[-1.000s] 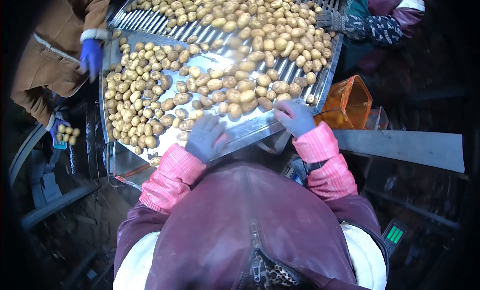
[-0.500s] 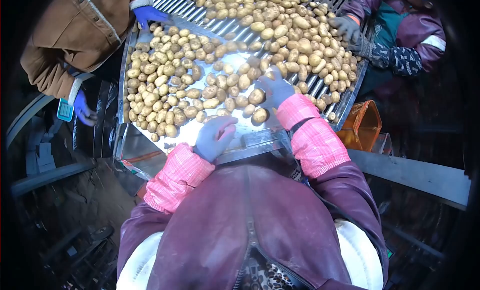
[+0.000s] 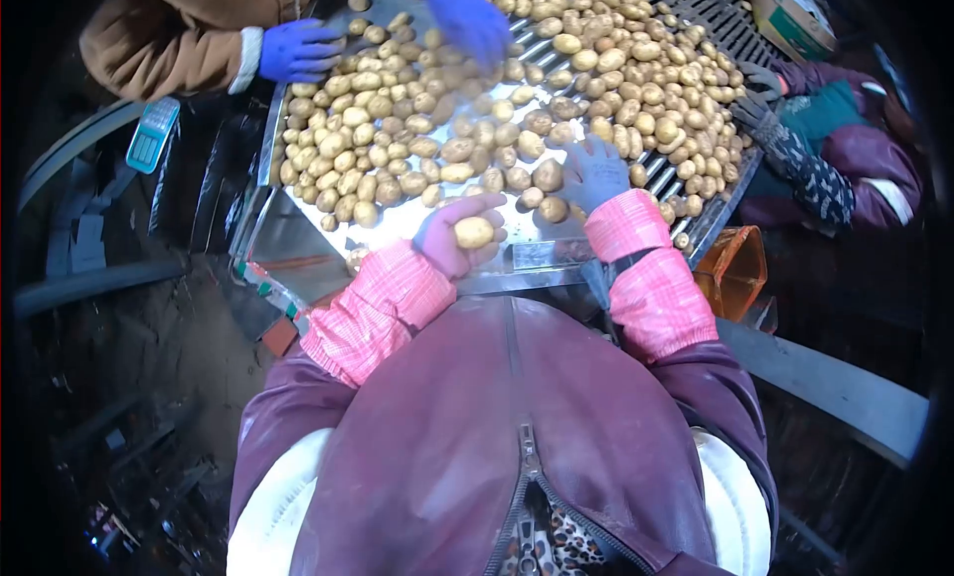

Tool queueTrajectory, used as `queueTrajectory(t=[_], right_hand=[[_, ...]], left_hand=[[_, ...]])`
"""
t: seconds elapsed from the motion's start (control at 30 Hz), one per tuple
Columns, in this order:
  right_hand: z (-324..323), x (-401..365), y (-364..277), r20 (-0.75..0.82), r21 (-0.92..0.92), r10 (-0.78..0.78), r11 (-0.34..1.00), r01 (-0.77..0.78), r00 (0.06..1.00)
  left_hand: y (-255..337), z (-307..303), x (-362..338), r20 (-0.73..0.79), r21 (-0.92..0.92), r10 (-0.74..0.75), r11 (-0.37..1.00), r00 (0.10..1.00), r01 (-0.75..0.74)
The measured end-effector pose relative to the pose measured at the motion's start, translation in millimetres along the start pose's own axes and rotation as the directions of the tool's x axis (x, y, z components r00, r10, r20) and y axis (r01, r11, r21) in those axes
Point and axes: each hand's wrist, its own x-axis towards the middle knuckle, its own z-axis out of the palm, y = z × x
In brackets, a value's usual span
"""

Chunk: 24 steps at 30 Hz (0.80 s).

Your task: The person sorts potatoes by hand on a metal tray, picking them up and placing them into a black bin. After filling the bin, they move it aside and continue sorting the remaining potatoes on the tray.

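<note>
In a grey-pink glove, my left hand [image 3: 455, 233] is turned palm up at the near edge of the metal tray [image 3: 402, 221], fingers curled round a pale potato [image 3: 474, 232]. My right hand [image 3: 593, 173], in a grey glove, reaches over the tray's right part, back upward and fingers apart, beside a brown potato [image 3: 553, 209]. Whether its fingertips touch any potato is hard to see. A broad spread of potatoes [image 3: 343, 144] covers the tray's left side, and a larger heap [image 3: 656, 99] lies on the metal bars to the right.
A co-worker's blue-gloved hands [image 3: 298, 51] are over the potatoes at upper left. Another co-worker's grey-gloved hand [image 3: 760, 82] is at the right edge. An orange container [image 3: 732, 268] stands right of the tray, a cardboard box [image 3: 790, 17] at upper right, and a teal device [image 3: 153, 136] at left.
My left hand has turned palm up and now holds a potato. My right hand is spread wider. The co-worker's blue-gloved hands have moved over the potatoes. The whole view has shifted.
</note>
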Motion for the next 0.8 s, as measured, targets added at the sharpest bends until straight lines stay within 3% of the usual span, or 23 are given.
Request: queueTrajectory(t=[0.03,0.13,0.23,0.27,0.33,0.4,0.43,0.47,0.5,0.57,0.6,0.7,0.8], right_hand=[[-6.9,4.5,0.6,0.134,-0.159,-0.033,0.986,0.054,0.990],[-0.2,11.2,9.5,0.101,-0.081,-0.006,0.997,0.014,0.995],[16.2,21.9,25.8,0.102,0.471,0.010,0.881,-0.057,0.995],[20.6,17.2,32.0,0.088,0.577,-0.025,0.816,-0.031,0.996],[5.2,8.3,27.9,0.058,0.762,-0.093,0.647,0.016,0.994],[-10.7,-1.7,4.8,0.170,0.973,-0.164,0.185,-0.139,0.972],[-29.1,-11.3,-9.7,0.210,0.978,-0.095,0.031,-0.208,0.973],[-11.0,-10.4,0.7,0.121,0.923,-0.096,0.376,-0.077,0.988],[22.0,-5.8,17.0,0.035,0.738,-0.128,0.672,0.061,0.991],[25.4,0.8,13.2,0.182,0.505,-0.165,0.862,0.052,0.969],[26.6,4.1,11.1,0.253,0.372,-0.182,0.925,0.079,0.950],[43.5,11.2,6.5,0.109,0.483,-0.203,0.867,0.127,0.973],[28.3,6.0,8.2,0.089,0.451,-0.184,0.884,0.126,0.979]], left_hand=[[-0.3,2.2,-2.8,0.007,-0.024,0.031,0.999,1.000,-0.030],[2.0,11.4,-8.7,-0.057,-0.041,0.051,0.998,0.997,-0.053],[-3.4,7.8,0.6,0.073,-0.029,0.115,0.993,0.991,-0.113],[-6.7,8.7,1.9,0.027,0.038,0.118,0.992,0.993,-0.119],[-5.0,37.0,-10.4,-0.066,0.168,0.137,0.978,0.988,-0.124],[-5.4,32.9,-5.3,0.050,0.010,0.019,1.000,0.999,-0.020],[-5.0,31.6,-4.9,0.111,-0.062,-0.034,0.997,0.993,0.042],[-6.6,33.1,-6.2,0.038,0.002,-0.003,1.000,0.999,0.003],[-8.6,35.5,-8.8,-0.032,0.068,0.036,0.997,0.999,-0.034],[-13.8,30.8,-10.0,-0.113,0.129,0.109,0.987,0.988,-0.094],[-16.3,27.4,-13.6,-0.084,0.109,0.117,0.988,0.990,-0.107],[-24.0,18.4,-28.2,-0.024,0.025,0.124,0.992,0.992,-0.123],[-23.4,11.5,-39.8,-0.058,-0.048,0.087,0.995,0.995,-0.090]])
